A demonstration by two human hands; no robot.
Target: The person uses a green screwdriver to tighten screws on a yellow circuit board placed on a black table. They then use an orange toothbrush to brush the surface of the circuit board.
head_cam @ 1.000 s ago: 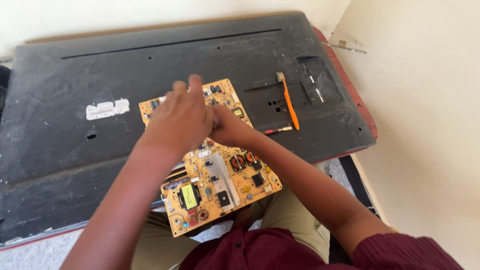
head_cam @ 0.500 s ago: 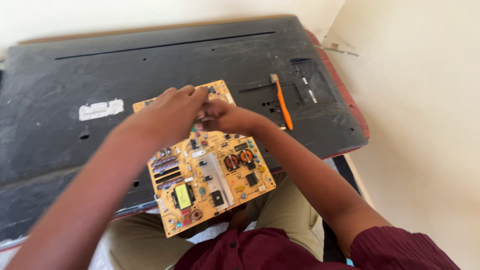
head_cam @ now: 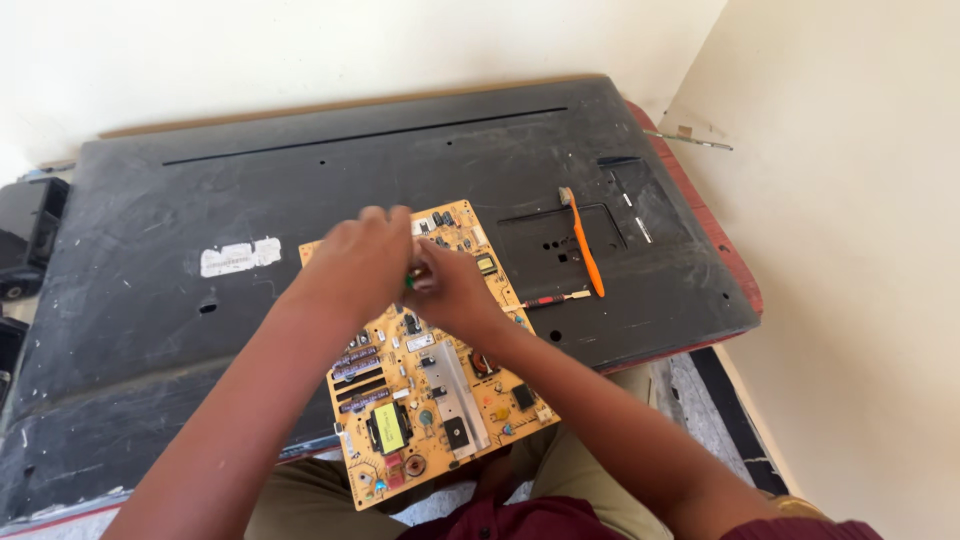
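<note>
Both hands, left hand [head_cam: 362, 258] and right hand [head_cam: 450, 290], meet above the yellow circuit board [head_cam: 430, 390].

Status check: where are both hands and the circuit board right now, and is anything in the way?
Left hand and right hand together over yellow circuit board; grip unclear. Board on black panel. Orange toothbrush and small screwdriver lie apart, right.

A makeshift home repair spot: an opened television back panel [head_cam: 300, 180] lies between bare walls [head_cam: 860, 250].
</note>
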